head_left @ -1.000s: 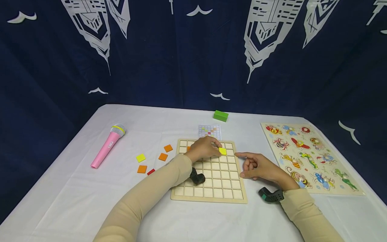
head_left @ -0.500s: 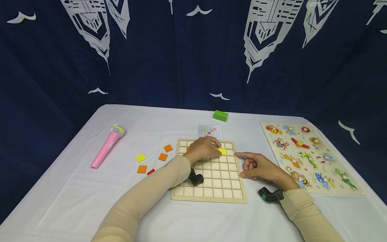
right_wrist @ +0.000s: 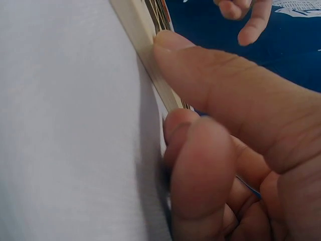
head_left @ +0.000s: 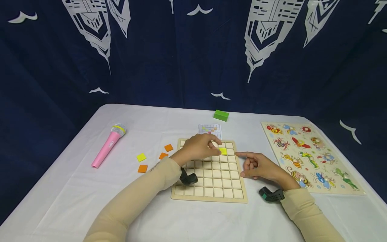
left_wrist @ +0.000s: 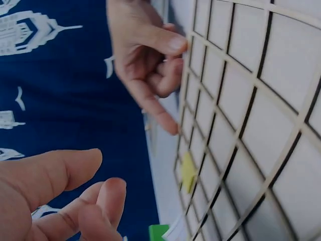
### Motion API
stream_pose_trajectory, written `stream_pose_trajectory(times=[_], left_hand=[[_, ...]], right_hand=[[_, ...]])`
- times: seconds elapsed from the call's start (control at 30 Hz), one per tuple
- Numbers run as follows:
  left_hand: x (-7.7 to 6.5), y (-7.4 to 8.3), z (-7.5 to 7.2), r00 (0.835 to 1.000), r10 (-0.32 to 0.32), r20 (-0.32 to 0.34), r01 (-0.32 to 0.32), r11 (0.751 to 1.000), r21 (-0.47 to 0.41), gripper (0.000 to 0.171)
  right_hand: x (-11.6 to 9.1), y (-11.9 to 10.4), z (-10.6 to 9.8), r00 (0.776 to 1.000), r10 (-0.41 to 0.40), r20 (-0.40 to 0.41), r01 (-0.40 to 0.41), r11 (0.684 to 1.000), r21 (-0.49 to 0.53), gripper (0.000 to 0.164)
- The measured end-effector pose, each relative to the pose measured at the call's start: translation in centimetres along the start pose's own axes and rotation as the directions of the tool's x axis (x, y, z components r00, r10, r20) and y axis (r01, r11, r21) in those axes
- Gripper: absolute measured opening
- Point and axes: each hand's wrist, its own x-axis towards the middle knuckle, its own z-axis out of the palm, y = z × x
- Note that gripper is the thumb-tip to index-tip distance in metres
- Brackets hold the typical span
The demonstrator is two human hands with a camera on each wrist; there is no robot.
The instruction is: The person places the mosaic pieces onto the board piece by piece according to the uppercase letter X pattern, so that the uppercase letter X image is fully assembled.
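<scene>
In the head view my left hand is raised over the upper part of a wooden grid board. Its thumb and fingers are apart with nothing between them, as the left wrist view also shows. A yellow square tile lies in a cell of the board just right of those fingertips. My right hand rests against the board's right edge, index finger stretched out and other fingers bent. In the right wrist view its thumb touches the board's rim. My left hand and forearm hide part of the board.
Left of the board lie a loose yellow tile and orange tiles. Behind it are a printed pattern card and a green block. A pink microphone lies far left, an insect puzzle board right.
My left hand has let go of the yellow tile and lifted slightly, moving a little left. The tile stays in its cell. The right hand has not moved.
</scene>
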Motion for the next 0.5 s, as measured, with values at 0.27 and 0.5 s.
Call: stream_pose_trajectory(times=[0.27,0.5], left_hand=[[-2.2,-1.5,-2.0,0.994,0.107,-0.017,-0.107,0.994,-0.026,0.040],[-4.1,-3.6,-3.9,0.978,0.208,-0.014,-0.208,0.965,-0.158,0.040]], right_hand=[[0.0,0.4,0.0,0.999,-0.035,0.015,0.034,0.999,0.035,0.076],[0.0,0.4,0.0,1.000,-0.020,0.008,0.020,0.999,0.030,0.077]])
